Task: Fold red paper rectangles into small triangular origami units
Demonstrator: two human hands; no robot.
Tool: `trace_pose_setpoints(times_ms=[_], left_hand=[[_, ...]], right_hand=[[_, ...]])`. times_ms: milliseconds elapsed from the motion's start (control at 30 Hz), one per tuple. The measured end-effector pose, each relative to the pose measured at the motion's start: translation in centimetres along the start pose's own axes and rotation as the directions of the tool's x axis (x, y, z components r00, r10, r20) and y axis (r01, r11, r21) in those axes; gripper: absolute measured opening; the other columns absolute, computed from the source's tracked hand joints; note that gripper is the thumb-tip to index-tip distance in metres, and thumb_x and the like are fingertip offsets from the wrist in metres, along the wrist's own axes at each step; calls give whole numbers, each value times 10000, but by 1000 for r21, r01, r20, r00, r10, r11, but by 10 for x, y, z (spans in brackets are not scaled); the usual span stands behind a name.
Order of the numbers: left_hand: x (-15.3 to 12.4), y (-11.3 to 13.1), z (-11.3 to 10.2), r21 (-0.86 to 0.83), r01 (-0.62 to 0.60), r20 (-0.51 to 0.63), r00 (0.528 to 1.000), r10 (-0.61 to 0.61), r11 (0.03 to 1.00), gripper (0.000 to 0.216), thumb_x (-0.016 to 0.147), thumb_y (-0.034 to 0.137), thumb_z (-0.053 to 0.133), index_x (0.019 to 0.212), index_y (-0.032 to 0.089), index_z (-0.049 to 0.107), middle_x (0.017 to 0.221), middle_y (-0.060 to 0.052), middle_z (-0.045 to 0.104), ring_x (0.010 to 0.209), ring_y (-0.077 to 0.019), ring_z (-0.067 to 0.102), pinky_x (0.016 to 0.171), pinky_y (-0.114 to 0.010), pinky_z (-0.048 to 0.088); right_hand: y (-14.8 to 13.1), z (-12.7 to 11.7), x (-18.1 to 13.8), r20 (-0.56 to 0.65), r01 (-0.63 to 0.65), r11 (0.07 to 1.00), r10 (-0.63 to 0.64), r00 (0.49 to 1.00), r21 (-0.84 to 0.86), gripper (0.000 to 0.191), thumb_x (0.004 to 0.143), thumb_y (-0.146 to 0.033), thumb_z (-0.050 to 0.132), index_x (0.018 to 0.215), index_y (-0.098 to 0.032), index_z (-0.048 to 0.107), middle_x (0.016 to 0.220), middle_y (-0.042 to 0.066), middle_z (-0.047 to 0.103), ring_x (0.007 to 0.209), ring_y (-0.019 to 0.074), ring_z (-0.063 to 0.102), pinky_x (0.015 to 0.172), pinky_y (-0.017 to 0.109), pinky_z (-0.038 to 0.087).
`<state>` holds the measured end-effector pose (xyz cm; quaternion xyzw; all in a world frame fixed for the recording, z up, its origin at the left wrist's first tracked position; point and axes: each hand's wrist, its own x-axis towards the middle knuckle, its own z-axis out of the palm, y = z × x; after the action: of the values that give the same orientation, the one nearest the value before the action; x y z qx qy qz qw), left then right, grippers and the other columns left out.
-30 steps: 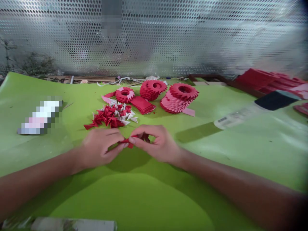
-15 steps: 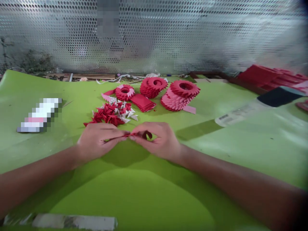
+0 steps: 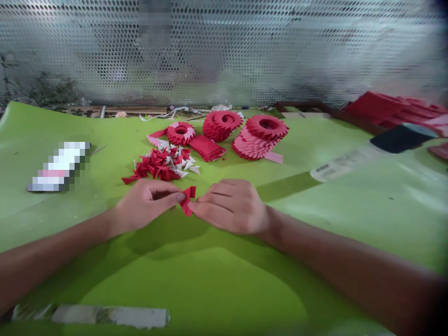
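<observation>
A small folded piece of red paper (image 3: 188, 200) is held up between my two hands over the green table. My left hand (image 3: 145, 204) pinches its left side between thumb and fingers. From the other side my right hand (image 3: 233, 206) grips its lower right part, the fingers curled in. Just beyond my left hand lies a pile of folded red and white paper pieces (image 3: 161, 163). A stack of flat red paper (image 3: 207, 148) rests behind them, beside a small red and pink ring of folded paper (image 3: 180, 133).
Taller ring stacks, one red (image 3: 222, 125) and one red and pink (image 3: 262, 136), stand at the back. A bottle with a dark cap (image 3: 346, 161) is at right, with red paper piles (image 3: 388, 109) behind. A pixelated phone-like object (image 3: 61, 166) lies left; a pale strip (image 3: 112, 315) lies in front.
The red paper, earlier pinched thin and edge-on between the fingertips, now shows its folded face. My right hand has turned and its fingers have curled in.
</observation>
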<state>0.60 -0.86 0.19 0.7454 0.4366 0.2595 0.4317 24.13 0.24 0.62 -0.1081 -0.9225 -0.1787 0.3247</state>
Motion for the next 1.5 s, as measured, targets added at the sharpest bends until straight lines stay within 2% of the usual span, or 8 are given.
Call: trace_pose_setpoints(times_ms=[167, 500, 667, 800, 967, 1133, 1267, 1500], left_hand=[[2, -7, -3, -228, 9, 10, 1000, -7, 974, 219, 880, 366, 701, 934, 167, 774, 730, -32, 737, 566, -112, 614, 519, -209, 506], [3, 0, -7, -349, 51, 51, 998, -35, 936, 188, 863, 333, 713, 924, 156, 712, 723, -11, 710, 571, -95, 607, 531, -200, 508], [3, -1, -9, -426, 110, 95, 992, -77, 898, 187, 867, 335, 712, 926, 159, 689, 601, 21, 668, 486, -95, 594, 479, -196, 492], [3, 4, -9, -514, 101, 121, 992, -45, 852, 145, 855, 293, 733, 886, 159, 687, 680, 3, 703, 569, -110, 650, 534, -211, 541], [4, 5, -8, -570, 110, 106, 993, -60, 814, 112, 838, 258, 743, 875, 165, 693, 729, 5, 702, 596, -109, 652, 559, -218, 558], [4, 0, -10, -592, 140, 129, 989, -79, 793, 80, 848, 230, 728, 892, 170, 697, 744, 7, 708, 610, -109, 662, 588, -224, 565], [4, -1, -11, -609, 158, 142, 986, -89, 777, 69, 844, 222, 732, 876, 165, 709, 746, -2, 709, 629, -115, 666, 602, -224, 570], [4, -2, -10, -633, 183, 116, 983, -141, 753, 30, 861, 170, 691, 848, 160, 716, 766, 0, 708, 635, -111, 673, 595, -206, 577]], right_hand=[[0, 0, 0, -1, 1, 1000, -1, 1000, 19, 182, 951, -174, 638, 790, -228, 703, 682, -24, 702, 566, 106, 566, 509, 283, 396], [2, 2, -3, 13, -5, 1000, 4, 1000, 30, 100, 954, -231, 650, 876, -234, 712, 705, -30, 722, 557, 101, 568, 504, 280, 388], [0, 9, -7, 2, -48, 985, 49, 999, 164, 102, 982, -212, 605, 1017, -205, 701, 609, -48, 669, 475, 91, 520, 478, 252, 353], [-1, 15, -7, -8, -112, 950, 119, 993, 291, 138, 1001, -237, 580, 1070, -183, 687, 640, -40, 700, 458, 94, 523, 464, 244, 352], [-1, 13, 0, -3, -199, 829, 235, 972, 523, 90, 966, -177, 630, 1010, -199, 705, 827, -3, 790, 612, 95, 686, 541, 194, 482], [-3, 12, 4, 90, -298, 664, 330, 940, 686, 85, 903, -116, 698, 945, -176, 739, 860, 26, 797, 710, 105, 737, 647, 177, 571], [-2, 12, 4, 169, -362, 549, 370, 913, 753, 93, 865, -124, 747, 948, -164, 758, 892, 45, 802, 743, 113, 749, 686, 190, 601], [-2, 13, 3, 260, -447, 449, 419, 870, 774, 98, 867, -134, 748, 952, -170, 778, 895, 42, 802, 747, 120, 741, 682, 213, 594]])
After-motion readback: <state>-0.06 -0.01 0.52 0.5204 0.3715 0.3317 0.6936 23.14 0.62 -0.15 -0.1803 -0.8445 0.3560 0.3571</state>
